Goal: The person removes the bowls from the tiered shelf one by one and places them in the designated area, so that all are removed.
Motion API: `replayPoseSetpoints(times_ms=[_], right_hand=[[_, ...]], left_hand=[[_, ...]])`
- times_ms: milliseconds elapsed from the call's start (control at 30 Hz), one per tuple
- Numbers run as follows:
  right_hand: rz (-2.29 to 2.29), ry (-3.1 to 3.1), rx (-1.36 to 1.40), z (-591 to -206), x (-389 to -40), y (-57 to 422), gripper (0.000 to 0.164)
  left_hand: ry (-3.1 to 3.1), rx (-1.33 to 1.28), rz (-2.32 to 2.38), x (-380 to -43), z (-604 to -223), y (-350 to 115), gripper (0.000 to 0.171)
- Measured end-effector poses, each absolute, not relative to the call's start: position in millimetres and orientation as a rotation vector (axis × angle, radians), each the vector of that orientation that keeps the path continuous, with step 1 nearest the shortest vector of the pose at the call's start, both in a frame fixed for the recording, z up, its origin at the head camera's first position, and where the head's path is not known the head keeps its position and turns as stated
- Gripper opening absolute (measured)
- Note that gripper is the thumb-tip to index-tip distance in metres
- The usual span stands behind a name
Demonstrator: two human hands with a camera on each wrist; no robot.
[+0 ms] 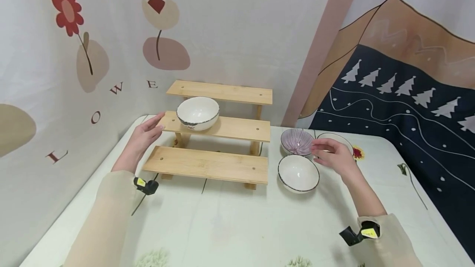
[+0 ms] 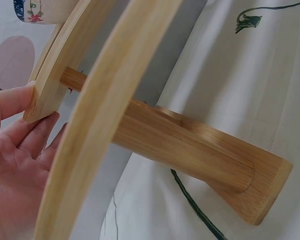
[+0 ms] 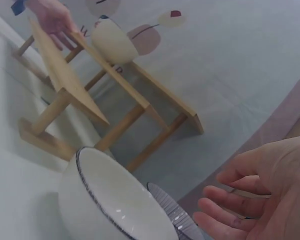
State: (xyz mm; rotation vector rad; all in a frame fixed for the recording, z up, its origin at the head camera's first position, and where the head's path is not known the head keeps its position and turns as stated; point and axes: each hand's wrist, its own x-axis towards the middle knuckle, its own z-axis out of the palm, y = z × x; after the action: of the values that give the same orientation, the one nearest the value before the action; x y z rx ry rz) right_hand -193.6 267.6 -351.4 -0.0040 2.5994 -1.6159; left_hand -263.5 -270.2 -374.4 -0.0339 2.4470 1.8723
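A three-tier wooden shelf stand (image 1: 208,163) is on the table, with a white bowl (image 1: 198,112) on the left part of its middle board. My left hand (image 1: 142,137) is at that board's left end; in the left wrist view its thumb and fingers (image 2: 21,100) pinch the board end. My right hand (image 1: 335,158) hovers beside several bowls, its fingers loosely bent around nothing in the right wrist view. Nearest it are a purple striped bowl (image 1: 297,142) and a white bowl with a dark rim (image 1: 298,174). Another pale bowl (image 1: 339,137) is partly hidden behind the hand.
A pale cloth with printed flowers covers the table (image 1: 222,226). Printed curtains (image 1: 237,24) hang behind the stand and along the left side. A dark curtain with white trees (image 1: 404,106) borders the table on the right.
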Motion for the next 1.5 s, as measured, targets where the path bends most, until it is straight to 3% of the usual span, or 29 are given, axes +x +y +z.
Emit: replayPoseSetpoints(times_ms=[567, 1500], right_hand=[[-1.611, 2.607, -0.145, -323, -206, 225, 0.041], [-1.909, 2.356, -0.425, -315, -236, 102, 0.038]], left_hand=[[2.434, -0.039, 1.89, -263, -374, -270, 0.063], [2.422, -0.004, 1.893, -264, -376, -270, 0.062]])
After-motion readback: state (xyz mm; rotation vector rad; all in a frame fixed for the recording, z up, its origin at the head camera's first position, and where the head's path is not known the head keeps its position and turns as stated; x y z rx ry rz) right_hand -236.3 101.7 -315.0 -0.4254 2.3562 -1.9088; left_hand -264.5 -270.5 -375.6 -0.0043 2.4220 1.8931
